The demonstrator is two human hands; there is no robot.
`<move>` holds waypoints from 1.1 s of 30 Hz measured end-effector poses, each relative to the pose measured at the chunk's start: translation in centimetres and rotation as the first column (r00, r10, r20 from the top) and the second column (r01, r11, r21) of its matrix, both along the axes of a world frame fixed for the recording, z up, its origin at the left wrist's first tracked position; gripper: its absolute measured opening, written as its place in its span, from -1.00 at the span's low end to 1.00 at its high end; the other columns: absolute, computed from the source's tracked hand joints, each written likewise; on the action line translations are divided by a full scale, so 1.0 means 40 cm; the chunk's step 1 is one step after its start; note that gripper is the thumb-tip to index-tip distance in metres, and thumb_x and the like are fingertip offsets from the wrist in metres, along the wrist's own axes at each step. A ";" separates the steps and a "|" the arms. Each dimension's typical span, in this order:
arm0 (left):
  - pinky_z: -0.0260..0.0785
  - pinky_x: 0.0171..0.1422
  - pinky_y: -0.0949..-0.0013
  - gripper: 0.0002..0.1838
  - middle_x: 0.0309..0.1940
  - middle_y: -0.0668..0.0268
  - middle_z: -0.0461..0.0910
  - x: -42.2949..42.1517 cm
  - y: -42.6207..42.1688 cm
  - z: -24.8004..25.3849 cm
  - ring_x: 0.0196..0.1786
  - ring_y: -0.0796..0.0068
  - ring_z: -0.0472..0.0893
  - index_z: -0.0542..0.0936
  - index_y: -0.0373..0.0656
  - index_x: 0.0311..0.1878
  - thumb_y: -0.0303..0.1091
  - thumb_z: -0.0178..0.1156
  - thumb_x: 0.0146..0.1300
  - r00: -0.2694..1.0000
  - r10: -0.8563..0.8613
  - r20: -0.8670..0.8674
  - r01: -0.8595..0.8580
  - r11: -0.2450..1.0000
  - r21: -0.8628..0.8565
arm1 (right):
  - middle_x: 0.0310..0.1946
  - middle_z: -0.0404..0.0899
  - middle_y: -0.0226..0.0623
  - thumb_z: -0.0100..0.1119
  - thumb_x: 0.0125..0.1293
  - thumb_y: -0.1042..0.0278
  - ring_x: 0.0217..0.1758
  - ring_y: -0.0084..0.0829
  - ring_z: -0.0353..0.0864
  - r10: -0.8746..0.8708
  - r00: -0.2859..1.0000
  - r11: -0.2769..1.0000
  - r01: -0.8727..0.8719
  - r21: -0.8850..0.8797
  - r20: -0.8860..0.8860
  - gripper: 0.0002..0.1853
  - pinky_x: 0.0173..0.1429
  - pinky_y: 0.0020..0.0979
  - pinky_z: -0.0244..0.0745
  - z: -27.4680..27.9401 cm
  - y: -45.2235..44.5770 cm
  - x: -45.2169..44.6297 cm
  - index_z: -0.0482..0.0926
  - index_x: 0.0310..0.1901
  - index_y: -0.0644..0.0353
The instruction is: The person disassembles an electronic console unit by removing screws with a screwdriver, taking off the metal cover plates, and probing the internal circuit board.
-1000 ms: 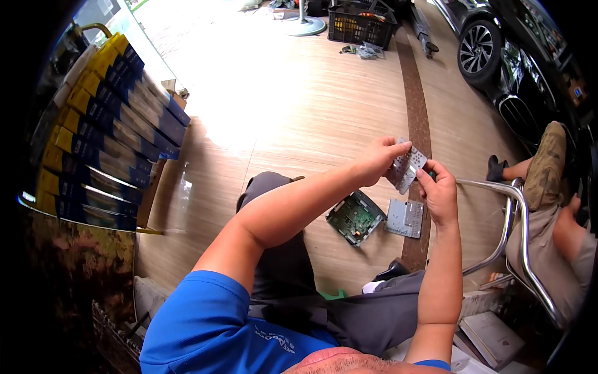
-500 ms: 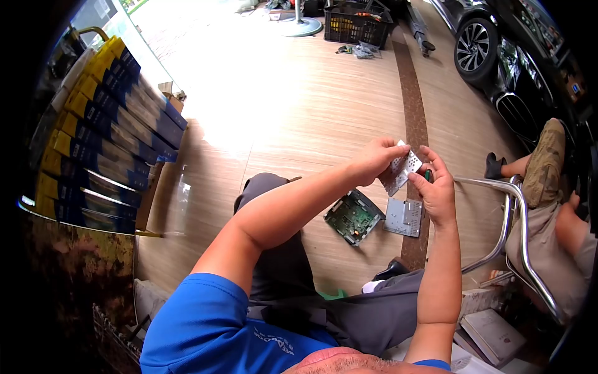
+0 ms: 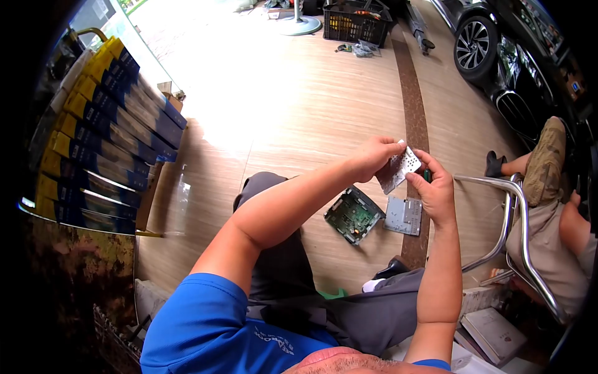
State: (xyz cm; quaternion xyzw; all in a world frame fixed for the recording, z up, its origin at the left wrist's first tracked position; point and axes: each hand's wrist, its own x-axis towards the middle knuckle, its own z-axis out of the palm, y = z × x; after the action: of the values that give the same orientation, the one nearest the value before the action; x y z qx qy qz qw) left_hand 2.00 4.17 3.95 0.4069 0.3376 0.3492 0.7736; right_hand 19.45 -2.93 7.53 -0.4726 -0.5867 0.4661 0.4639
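My left hand point(image 3: 375, 157) grips the upper left edge of a silver perforated metal plate point(image 3: 403, 163), bent at an angle and held above the floor. At the plate's right edge my right hand point(image 3: 438, 190) pinches it between thumb and fingers. A small green object point(image 3: 427, 175), perhaps a tool handle, shows in the right palm; most of it is hidden. Below the hands, an open housing with a green circuit board point(image 3: 352, 216) lies on the floor. Right beside it lies a flat grey metal cover point(image 3: 403, 215) with slots.
A metal-framed chair point(image 3: 522, 234) and a seated person's leg point(image 3: 541, 181) are on the right, near a black car point(image 3: 520, 93). Boxed goods point(image 3: 106, 137) stand on a rack at left. A black crate point(image 3: 355, 26) sits at the far end.
The plate has turned slightly, showing more of its perforated face. My right fingers have drawn in closer to its edge. The parts on the floor stay in place.
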 end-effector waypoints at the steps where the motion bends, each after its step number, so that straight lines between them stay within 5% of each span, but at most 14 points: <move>1: 0.44 -0.40 0.38 -0.65 -0.33 0.26 0.63 0.000 -0.001 0.002 -0.40 0.49 0.60 0.57 -0.28 0.00 -0.14 0.12 0.45 1.000 0.000 0.001 0.000 1.000 -0.001 | -0.26 0.61 -0.48 0.36 0.21 0.58 -0.18 -0.67 0.54 0.000 1.000 1.000 0.000 -0.001 0.001 -0.53 -0.02 -0.59 0.48 -0.002 0.001 0.001 0.55 0.18 0.31; 16: 0.49 -0.39 0.31 -0.59 -0.20 0.16 0.60 -0.001 -0.016 0.022 -0.31 0.34 0.65 0.46 -0.28 0.12 -0.09 0.02 0.50 0.993 0.005 0.114 0.010 0.992 -0.127 | -0.23 0.59 -0.43 0.35 0.29 0.44 -0.14 -0.63 0.51 -0.157 0.987 0.982 0.152 0.110 0.039 -0.55 0.00 -0.54 0.48 -0.029 0.013 -0.003 0.50 0.18 0.37; 19: 0.50 -0.38 0.26 -0.57 -0.22 0.19 0.59 -0.002 -0.008 0.014 -0.32 0.34 0.63 0.46 -0.27 0.11 -0.05 0.01 0.49 0.990 0.006 0.138 0.013 0.991 -0.132 | -0.13 0.58 -0.37 0.44 0.19 0.41 -0.09 -0.61 0.50 -0.106 0.994 0.981 0.100 0.163 0.028 -0.39 0.00 -0.54 0.48 -0.028 0.010 -0.006 0.44 0.25 0.38; 22: 0.49 -0.35 0.24 -0.57 -0.24 0.20 0.59 -0.005 -0.012 0.024 -0.35 0.37 0.61 0.47 -0.26 0.09 -0.04 0.03 0.48 0.991 0.030 0.129 -0.014 0.992 -0.121 | 0.07 0.52 -0.25 0.65 -0.13 0.35 -0.03 -0.52 0.50 -0.101 0.955 0.977 0.043 0.210 0.278 0.01 -0.02 -0.51 0.48 0.000 -0.004 -0.020 0.28 0.39 0.34; 28: 0.48 -0.33 0.26 -0.59 -0.25 0.22 0.57 -0.009 -0.029 0.056 -0.37 0.42 0.57 0.48 -0.26 0.07 -0.05 0.04 0.48 0.987 0.056 0.151 -0.034 0.988 -0.148 | 0.14 0.52 -0.11 0.72 -0.28 0.27 0.14 -0.29 0.54 -0.065 0.954 0.990 0.024 0.142 0.291 0.24 0.15 -0.36 0.46 0.004 -0.013 -0.034 0.12 0.47 0.24; 33: 0.50 -0.28 0.29 -0.61 -0.27 0.26 0.53 -0.008 -0.015 0.027 -0.32 0.44 0.55 0.50 -0.26 0.03 -0.07 0.07 0.48 0.990 0.054 0.129 -0.041 0.994 -0.105 | 0.24 0.47 0.01 0.71 -0.25 0.19 0.26 -0.11 0.51 -0.112 0.912 0.976 0.027 0.216 0.395 0.24 0.27 -0.24 0.42 -0.014 -0.012 -0.037 0.09 0.48 0.23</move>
State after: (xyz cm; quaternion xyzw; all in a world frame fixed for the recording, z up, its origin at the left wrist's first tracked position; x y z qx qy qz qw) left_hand 1.68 3.59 5.01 0.3348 0.3128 0.3761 0.8054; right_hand 17.98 -3.41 6.97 -0.5288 -0.6978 0.2780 0.3952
